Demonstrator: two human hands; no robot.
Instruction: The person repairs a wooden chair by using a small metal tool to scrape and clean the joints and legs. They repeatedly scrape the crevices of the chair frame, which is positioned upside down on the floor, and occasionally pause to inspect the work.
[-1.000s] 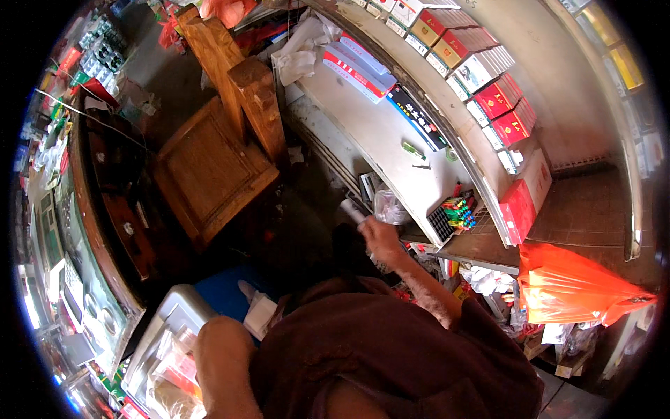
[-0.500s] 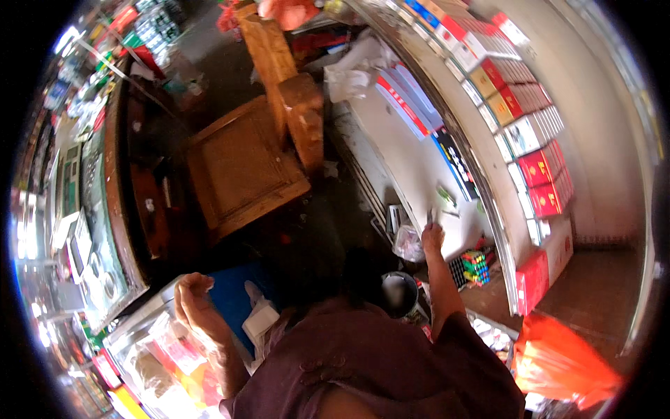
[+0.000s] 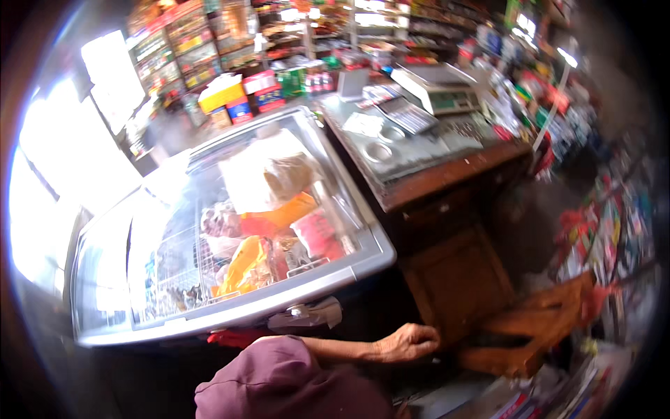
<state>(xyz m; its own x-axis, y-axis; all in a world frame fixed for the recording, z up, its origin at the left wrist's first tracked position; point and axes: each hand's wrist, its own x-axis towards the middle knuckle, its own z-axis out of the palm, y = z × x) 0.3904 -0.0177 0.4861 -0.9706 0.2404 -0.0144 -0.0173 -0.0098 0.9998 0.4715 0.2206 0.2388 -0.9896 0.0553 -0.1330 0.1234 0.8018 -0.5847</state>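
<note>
My left hand (image 3: pixel 410 343) reaches out to the right from a purple sleeve (image 3: pixel 262 377). Its fingers are curled in, and whatever they may hold is hidden. Close beyond it stands a wooden chair (image 3: pixel 453 286), its slatted back (image 3: pixel 534 325) lying to the hand's right. A chest freezer (image 3: pixel 244 302) with a glass top fills the left; through the glass show yellow packs (image 3: pixel 248 265), a pink pack (image 3: pixel 317 230) and wire baskets. A white cloth or bag (image 3: pixel 307 315) hangs at the freezer's near side. My right hand is out of the picture.
Beside the freezer, a glass-topped wooden desk (image 3: pixel 457 167) carries a weighing scale (image 3: pixel 447 94), a calculator (image 3: pixel 407 114) and tape-like rings (image 3: pixel 378 152). Cartons (image 3: pixel 227 98) stand behind the freezer. Stocked shelves line the back; colourful bagged goods (image 3: pixel 593 230) crowd the right.
The view has swung left, from the wall shelf to the freezer and desk. My right hand, earlier over the white shelf with a small dark thing, has left the picture. My left hand now extends rightward.
</note>
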